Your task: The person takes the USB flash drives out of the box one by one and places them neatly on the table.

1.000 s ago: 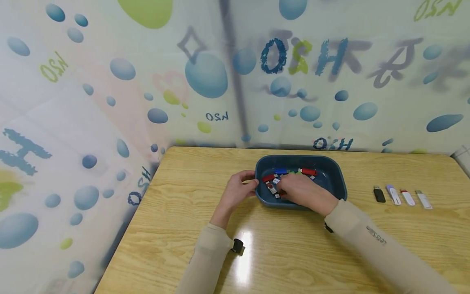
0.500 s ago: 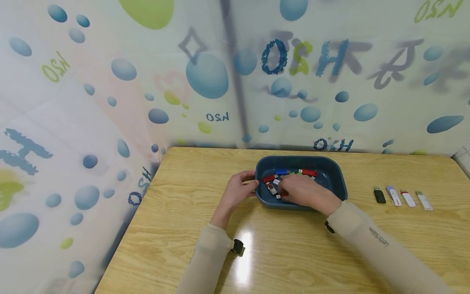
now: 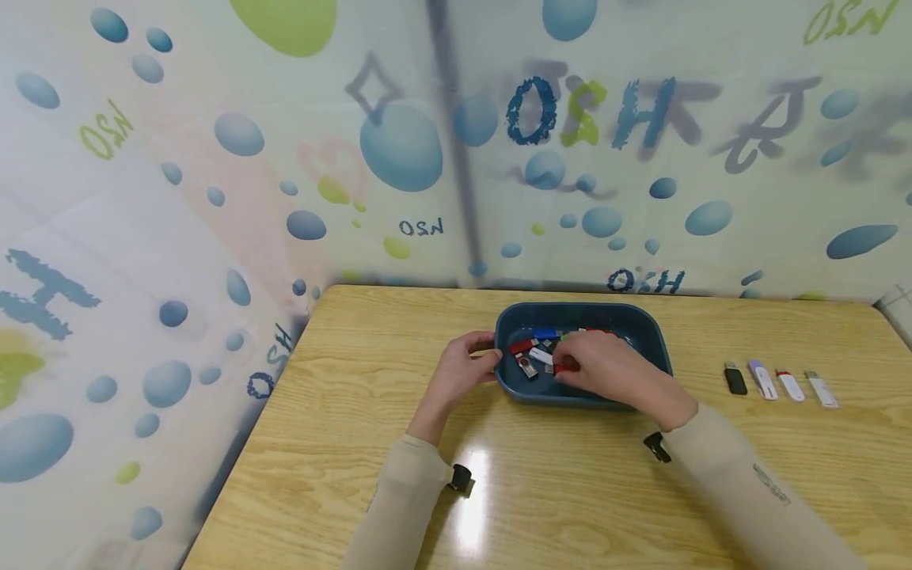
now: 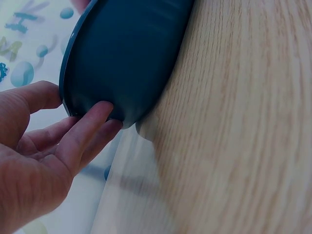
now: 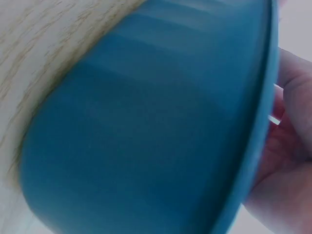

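Red flash drive in right hand: pinches it farther right than before, baring more of white drive; with left hand, still grips bin.

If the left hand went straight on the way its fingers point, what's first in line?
The left hand would meet the end of the dark blue tray first; its fingertips seem to rest on the outer wall, though contact is unclear.
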Demonstrator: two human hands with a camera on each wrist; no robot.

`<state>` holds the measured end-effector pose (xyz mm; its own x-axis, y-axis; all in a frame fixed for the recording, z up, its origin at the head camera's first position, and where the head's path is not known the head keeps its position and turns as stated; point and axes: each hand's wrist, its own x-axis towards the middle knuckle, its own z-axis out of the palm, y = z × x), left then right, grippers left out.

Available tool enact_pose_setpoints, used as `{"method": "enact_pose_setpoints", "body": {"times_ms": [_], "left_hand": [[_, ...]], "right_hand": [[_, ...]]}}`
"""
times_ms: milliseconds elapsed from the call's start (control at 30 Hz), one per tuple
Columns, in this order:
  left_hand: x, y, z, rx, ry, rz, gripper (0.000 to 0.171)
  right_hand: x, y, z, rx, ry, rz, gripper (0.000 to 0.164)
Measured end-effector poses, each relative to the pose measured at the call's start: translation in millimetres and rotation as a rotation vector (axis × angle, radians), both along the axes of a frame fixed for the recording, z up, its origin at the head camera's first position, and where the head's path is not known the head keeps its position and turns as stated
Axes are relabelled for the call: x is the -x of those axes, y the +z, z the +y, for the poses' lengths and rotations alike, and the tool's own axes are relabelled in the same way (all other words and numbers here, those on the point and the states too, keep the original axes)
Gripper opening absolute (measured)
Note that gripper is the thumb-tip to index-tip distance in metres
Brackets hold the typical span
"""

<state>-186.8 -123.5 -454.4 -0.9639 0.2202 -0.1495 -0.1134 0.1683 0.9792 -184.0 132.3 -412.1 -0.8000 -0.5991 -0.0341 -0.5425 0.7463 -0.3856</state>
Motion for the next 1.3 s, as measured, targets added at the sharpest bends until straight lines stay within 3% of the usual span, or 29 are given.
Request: {"method": "enact_pose_setpoints", "body": {"times_ms": [267, 500, 733, 933, 1300], "left_hand": [[-0.2, -0.1, 1, -0.007, 0.003, -0.002, 0.039], [-0.7, 0.3, 0, -0.008, 0.003, -0.003, 0.039], [-0.8, 0.6, 1, -0.004, 0.003, 0.001, 0.038], [-0.9, -0.3, 1, -0.006, 0.004, -0.002, 0.037], [-1.4, 0.4, 1, -0.007, -0.001, 0.000, 0.039]], "right_hand": [[-14.8, 6.6, 14, 0.074, -0.069, 0.044, 0.010], [-28.4, 13.5, 28, 0.143, -0.145, 0.135, 0.017], [-41.8, 20.0, 50, 0.217, -0.265, 0.154, 0.018], [-50.8, 22.7, 69, 0.244, -0.338, 0.232, 0.019], [-61.1, 19.1, 114, 0.268, -0.493, 0.210, 0.024]]}}
